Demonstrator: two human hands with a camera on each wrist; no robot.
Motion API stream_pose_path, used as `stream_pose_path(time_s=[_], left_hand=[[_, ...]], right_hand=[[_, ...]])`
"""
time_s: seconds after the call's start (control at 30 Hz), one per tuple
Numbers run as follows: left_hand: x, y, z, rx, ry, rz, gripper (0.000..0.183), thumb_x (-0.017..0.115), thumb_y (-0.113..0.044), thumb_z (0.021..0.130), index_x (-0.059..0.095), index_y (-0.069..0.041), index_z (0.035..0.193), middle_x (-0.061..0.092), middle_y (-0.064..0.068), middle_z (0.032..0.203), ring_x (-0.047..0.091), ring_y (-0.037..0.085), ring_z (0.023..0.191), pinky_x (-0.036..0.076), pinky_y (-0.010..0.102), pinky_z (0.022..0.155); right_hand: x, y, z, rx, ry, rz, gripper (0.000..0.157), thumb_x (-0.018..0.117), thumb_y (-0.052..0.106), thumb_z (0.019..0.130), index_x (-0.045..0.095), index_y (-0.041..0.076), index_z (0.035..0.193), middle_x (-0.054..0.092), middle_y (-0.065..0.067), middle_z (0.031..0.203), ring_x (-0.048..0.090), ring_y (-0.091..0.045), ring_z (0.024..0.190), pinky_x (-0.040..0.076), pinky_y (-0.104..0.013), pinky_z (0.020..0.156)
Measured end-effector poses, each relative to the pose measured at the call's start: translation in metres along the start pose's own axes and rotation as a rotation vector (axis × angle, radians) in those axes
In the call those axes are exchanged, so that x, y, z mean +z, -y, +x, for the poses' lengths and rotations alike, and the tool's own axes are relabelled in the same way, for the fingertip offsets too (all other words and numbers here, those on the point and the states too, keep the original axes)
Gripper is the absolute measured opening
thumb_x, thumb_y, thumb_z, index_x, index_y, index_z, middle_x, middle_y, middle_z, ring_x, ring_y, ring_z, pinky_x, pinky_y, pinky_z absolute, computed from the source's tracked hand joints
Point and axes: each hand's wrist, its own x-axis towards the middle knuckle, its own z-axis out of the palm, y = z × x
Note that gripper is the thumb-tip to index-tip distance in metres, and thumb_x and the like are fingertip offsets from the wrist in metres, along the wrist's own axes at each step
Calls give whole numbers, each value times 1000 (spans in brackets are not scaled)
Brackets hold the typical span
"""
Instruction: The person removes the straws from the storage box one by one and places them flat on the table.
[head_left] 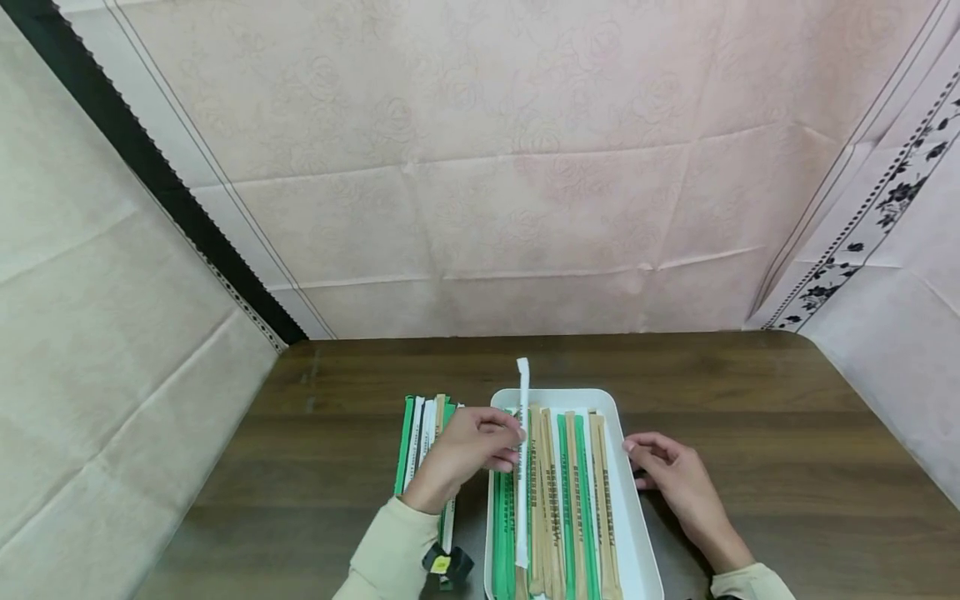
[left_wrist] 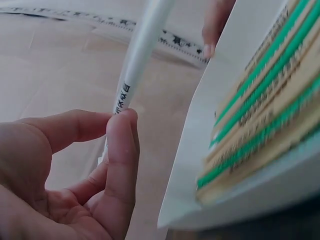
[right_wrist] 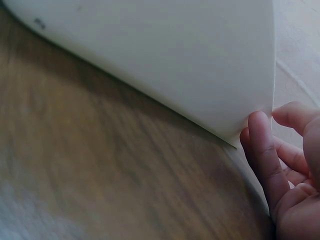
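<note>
My left hand pinches a long white paper-wrapped straw between thumb and fingertips, over the left side of a white tray. Dark printed characters run along the straw, seen close in the left wrist view. Inside the tray lie several brown and green wrapped straws, lengthwise side by side. At the tray's right side, my right hand holds the rim; in the right wrist view its thumb and finger meet the edge of the tray.
Left of the tray, partly behind my left forearm, lies a row of green, white and brown wrapped straws. Everything rests on a brown wood-grain table. Pale patterned cloth hangs behind the table and at both sides.
</note>
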Motion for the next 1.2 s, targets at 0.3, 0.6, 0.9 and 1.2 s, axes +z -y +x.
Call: stream_pose_path(time_s=[0.3, 0.6, 0.9, 1.2], left_hand=[[-38, 13, -10, -49, -86, 52, 26, 76, -17, 97, 72, 3, 113, 74, 10, 93, 71, 14, 75, 62, 27, 70], [-77, 40, -25, -124, -271, 158, 17, 75, -8, 97, 74, 5, 109, 74, 11, 91, 70, 15, 74, 63, 30, 70], [-95, 48, -29, -150, -426, 551, 10, 75, -14, 96, 79, -5, 93, 73, 3, 78, 69, 15, 66, 58, 32, 61], [-91, 43, -29, -73, -506, 704, 12, 75, -17, 94, 79, -6, 92, 70, 0, 74, 59, 16, 62, 44, 31, 54]], right_hand=[[1, -2, 1, 4, -4, -3, 37, 70, 23, 104, 68, -6, 127, 74, -11, 105, 69, -14, 88, 62, -31, 72], [1, -2, 1, 14, 5, -23, 38, 71, 25, 104, 68, -4, 128, 74, -11, 106, 69, -15, 89, 62, -31, 73], [-2, -3, -1, 3, 2, 1, 38, 70, 23, 104, 67, -6, 128, 74, -8, 101, 69, -13, 86, 62, -30, 72], [-1, -1, 1, -9, 9, 3, 37, 70, 24, 104, 68, -6, 127, 74, -8, 99, 69, -13, 85, 61, -30, 71]])
